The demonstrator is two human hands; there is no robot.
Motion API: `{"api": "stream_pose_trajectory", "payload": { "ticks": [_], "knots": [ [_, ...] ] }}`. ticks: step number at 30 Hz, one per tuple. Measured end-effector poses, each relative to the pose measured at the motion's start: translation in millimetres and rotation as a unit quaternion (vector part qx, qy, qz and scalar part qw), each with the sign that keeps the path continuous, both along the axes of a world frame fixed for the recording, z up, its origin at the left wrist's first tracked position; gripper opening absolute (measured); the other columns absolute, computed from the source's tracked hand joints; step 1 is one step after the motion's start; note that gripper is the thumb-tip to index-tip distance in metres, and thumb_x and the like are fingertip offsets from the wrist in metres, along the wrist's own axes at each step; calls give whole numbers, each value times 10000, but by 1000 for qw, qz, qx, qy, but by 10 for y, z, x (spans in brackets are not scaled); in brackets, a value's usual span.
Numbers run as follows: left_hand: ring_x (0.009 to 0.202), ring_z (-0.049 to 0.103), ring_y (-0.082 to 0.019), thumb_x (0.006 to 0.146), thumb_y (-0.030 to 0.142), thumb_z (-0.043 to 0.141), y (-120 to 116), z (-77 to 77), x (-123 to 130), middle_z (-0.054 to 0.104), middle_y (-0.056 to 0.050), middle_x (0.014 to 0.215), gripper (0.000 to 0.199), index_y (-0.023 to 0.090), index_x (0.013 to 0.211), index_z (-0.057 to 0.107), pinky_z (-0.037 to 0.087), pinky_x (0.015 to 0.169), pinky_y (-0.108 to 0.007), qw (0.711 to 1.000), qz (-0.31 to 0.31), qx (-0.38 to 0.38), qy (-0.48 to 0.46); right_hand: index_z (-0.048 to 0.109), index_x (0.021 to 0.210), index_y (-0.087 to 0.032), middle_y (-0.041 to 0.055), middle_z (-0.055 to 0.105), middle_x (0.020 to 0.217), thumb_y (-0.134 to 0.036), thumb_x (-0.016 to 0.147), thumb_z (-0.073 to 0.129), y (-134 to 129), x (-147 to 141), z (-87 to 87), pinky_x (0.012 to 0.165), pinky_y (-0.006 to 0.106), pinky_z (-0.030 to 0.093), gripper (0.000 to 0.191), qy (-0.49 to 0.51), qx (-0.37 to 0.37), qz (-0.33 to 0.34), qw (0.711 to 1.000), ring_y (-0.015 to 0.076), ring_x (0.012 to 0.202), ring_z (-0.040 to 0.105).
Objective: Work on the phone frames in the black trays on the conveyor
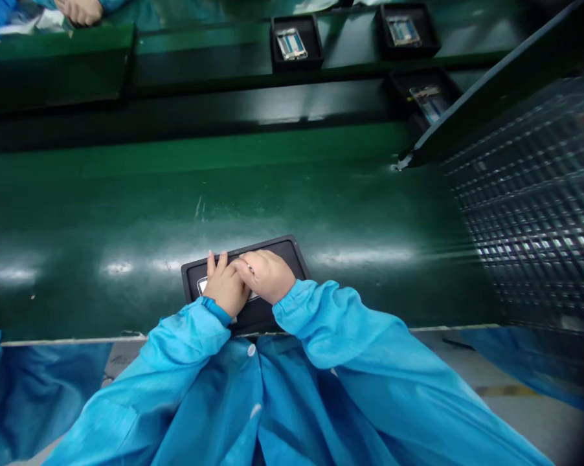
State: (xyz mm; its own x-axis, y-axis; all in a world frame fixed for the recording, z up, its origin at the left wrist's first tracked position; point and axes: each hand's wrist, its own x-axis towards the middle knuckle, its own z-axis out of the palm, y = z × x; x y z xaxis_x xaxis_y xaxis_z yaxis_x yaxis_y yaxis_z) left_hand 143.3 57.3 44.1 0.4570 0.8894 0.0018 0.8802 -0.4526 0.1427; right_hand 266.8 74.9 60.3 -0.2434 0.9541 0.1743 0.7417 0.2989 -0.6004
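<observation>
A black tray [292, 254] lies at the near edge of the green table, tilted slightly. Inside it is a flat device with a pale surface [202, 285], mostly covered by my hands. My left hand [224, 285] rests over the device, two fingers stretched toward the tray's far rim. My right hand [265, 275] is closed beside and partly over the left one, its fingertips pressed together at the left fingers. Whatever it pinches is too small and hidden to name.
Black trays [316, 63] holding devices stand on the far conveyor [199, 55]. A green board [54, 71] lies at the far left. A dark panel and metal rack [539, 207] are at the right. Other people's hands show at the top left [81, 11] and left edge.
</observation>
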Motion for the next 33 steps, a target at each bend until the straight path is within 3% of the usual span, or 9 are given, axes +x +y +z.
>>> {"api": "stream_pose_trajectory", "payload": {
  "ticks": [2,8,19,26,30,33],
  "knots": [
    [1130,402,-361,801,241,457,1,-7,3,602,-65,1036,294,202,1059,593,189,987,-619,1000,2,9,-5,581,709,-183,52,608,657,-348,841,400,14,-3,-7,622,257,432,278,21,-11,-12,1000,162,641,573],
    [1095,439,-338,835,299,428,-1,17,44,616,-40,984,243,227,919,645,214,973,-615,999,2,47,-27,557,740,-194,18,603,650,-374,855,307,-76,112,-134,562,219,424,329,198,14,-174,965,130,625,575],
    [1092,437,-344,844,306,420,-4,-5,54,616,-35,978,248,234,919,646,206,968,-625,998,0,53,-37,555,776,-193,18,627,692,-396,846,345,-131,127,-197,597,233,472,301,265,11,-203,943,132,653,600],
    [1113,410,-344,846,313,414,-3,17,58,604,-42,1003,256,240,950,636,190,973,-627,999,-3,16,-30,554,770,-193,12,628,662,-381,835,362,-137,126,-236,603,238,476,276,256,37,-224,940,131,647,603],
    [1104,409,-337,843,295,412,36,34,84,599,-43,994,250,233,932,638,178,975,-628,999,11,-1,-35,570,783,-187,27,636,676,-393,819,352,-115,143,-284,599,251,477,302,243,21,-219,945,142,646,602],
    [1050,440,-316,816,252,445,-34,96,115,603,-38,877,204,230,841,647,208,955,-629,999,11,-22,-23,586,792,-166,64,643,700,-406,781,371,-232,177,-280,593,285,475,322,237,-20,-215,947,170,637,598]
  ]
}}
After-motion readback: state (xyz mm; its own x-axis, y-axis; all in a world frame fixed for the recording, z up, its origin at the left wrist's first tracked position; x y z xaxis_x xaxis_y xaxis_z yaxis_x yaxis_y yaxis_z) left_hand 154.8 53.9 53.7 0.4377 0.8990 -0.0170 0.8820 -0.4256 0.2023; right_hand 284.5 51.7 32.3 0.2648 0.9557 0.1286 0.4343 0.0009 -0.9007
